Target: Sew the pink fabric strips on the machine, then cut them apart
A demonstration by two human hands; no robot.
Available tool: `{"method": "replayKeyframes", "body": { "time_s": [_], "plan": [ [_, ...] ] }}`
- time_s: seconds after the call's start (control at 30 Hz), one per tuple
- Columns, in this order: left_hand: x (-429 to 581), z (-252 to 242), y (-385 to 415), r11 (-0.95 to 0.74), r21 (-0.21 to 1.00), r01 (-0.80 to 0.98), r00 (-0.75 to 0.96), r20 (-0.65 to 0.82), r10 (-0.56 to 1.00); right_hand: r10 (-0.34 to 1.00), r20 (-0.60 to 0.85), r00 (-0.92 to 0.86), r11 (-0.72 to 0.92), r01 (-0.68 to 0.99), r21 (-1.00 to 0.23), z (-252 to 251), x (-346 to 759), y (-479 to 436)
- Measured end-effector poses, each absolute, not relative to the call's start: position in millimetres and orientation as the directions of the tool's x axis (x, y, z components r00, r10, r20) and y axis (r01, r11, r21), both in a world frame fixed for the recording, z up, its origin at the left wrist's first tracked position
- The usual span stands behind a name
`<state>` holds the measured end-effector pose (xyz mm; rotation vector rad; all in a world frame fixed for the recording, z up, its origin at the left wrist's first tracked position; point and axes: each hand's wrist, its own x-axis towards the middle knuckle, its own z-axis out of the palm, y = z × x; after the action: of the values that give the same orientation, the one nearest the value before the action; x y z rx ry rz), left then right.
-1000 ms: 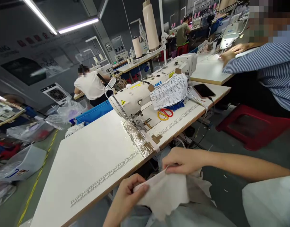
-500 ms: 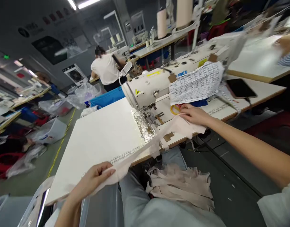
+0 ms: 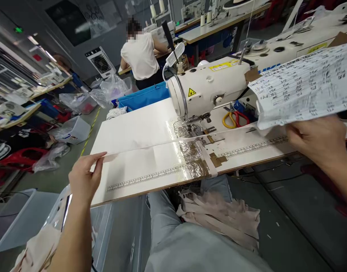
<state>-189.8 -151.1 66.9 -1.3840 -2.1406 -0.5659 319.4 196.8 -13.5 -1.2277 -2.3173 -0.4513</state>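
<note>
Rows of sewing stations fill the workshop; nearest is a white surface (image 3: 128, 132) carrying a sewing machine (image 3: 207, 90). A long pale fabric strip (image 3: 150, 145) is stretched taut across it, its long axis running left to right, passing just in front of the needle. The left hand (image 3: 84, 177) has its fingers pinched on the near left end; the right hand (image 3: 317, 138) grips the right end, beneath a printed sheet (image 3: 306, 85). Scissors (image 3: 234, 119) lie beyond the strip, nearer the right hand
</note>
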Motion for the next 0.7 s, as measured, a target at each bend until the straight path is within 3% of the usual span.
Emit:
{"method": "replayKeyframes", "body": {
  "time_s": [0.07, 0.17, 0.3, 0.43, 0.7],
  "plan": [
    [-188.0, 40.9, -156.8, 0.281, 0.011, 0.96, -0.219, 0.656, 0.722, 0.657, 0.569, -0.495, 0.577, 0.816, 0.043, -29.1, 329.9, 190.2],
    [-176.3, -7.6, -173.9, 0.222, 0.005, 0.975, -0.191, 0.529, 0.827, 0.608, 0.505, -0.613, 0.726, 0.687, -0.039, -55.8, 333.9, 173.1],
    [-143.6, -53.7, -195.2, 0.416, 0.086, 0.905, -0.405, 0.469, 0.785, 0.609, 0.556, -0.565, 0.714, 0.697, -0.074, -70.5, 325.8, 148.0],
    [-101.9, -63.7, -191.5, 0.535, 0.184, 0.825, -0.55, 0.479, 0.684, 0.54, 0.657, -0.526, 0.749, 0.656, -0.091, -68.5, 303.2, 123.2],
    [-75.9, -72.4, -176.9, 0.651, 0.206, 0.73, -0.67, 0.399, 0.625, 0.495, 0.665, -0.56, 0.82, 0.555, -0.143, -91.2, 294.9, 112.8]
  ]
}}
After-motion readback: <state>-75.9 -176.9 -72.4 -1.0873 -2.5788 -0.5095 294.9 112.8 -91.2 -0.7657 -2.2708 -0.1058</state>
